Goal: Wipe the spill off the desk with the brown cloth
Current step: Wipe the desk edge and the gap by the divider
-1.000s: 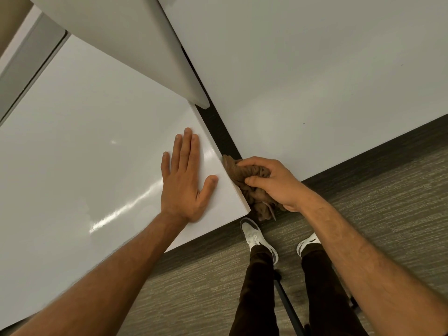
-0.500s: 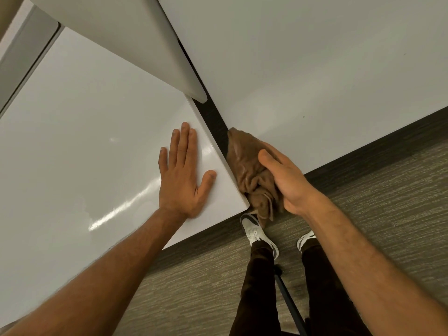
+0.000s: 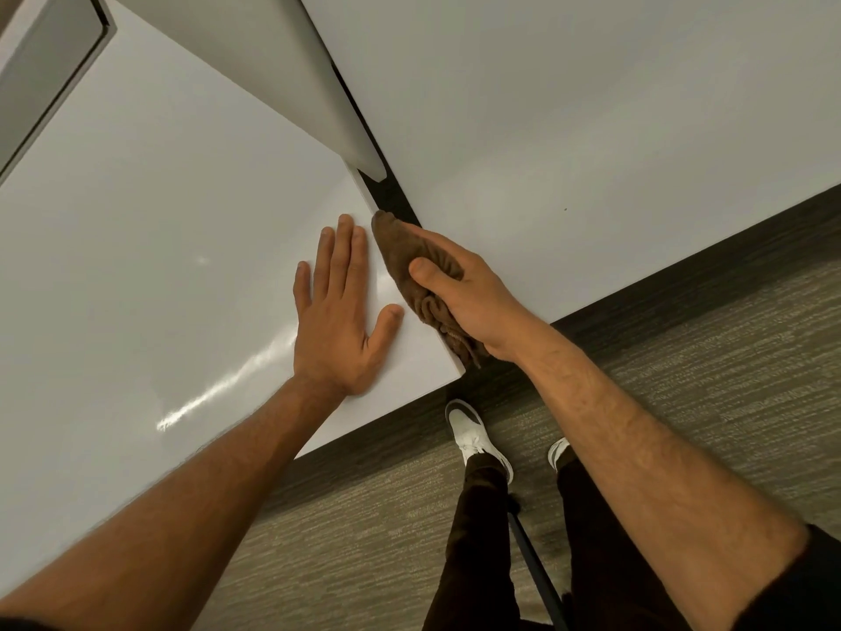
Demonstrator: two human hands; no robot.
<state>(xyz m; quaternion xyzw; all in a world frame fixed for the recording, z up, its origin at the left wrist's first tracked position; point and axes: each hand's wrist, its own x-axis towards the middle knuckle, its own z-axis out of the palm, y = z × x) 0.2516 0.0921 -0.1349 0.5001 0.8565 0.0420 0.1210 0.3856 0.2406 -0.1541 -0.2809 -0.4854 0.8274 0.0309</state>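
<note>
The brown cloth (image 3: pixel 400 255) lies stretched along the right side edge of the glossy white desk (image 3: pixel 173 230), near its front corner. My right hand (image 3: pixel 471 296) holds the cloth against that edge, thumb on top and fingers along its far side. The cloth's loose end hangs below the corner. My left hand (image 3: pixel 339 311) rests flat on the desk top, fingers straight, just left of the cloth. I can make out no spill on the surface, only light reflections.
A second white desk (image 3: pixel 591 129) stands to the right across a narrow dark gap (image 3: pixel 387 198). A white divider panel (image 3: pixel 282 70) rises over the gap farther back. Below are grey carpet (image 3: pixel 705 357) and my white shoes (image 3: pixel 473 434).
My right hand has slid the cloth forward along the desk's side edge, away from the corner, spreading it from a bunch into a long strip. The left hand has stayed flat.
</note>
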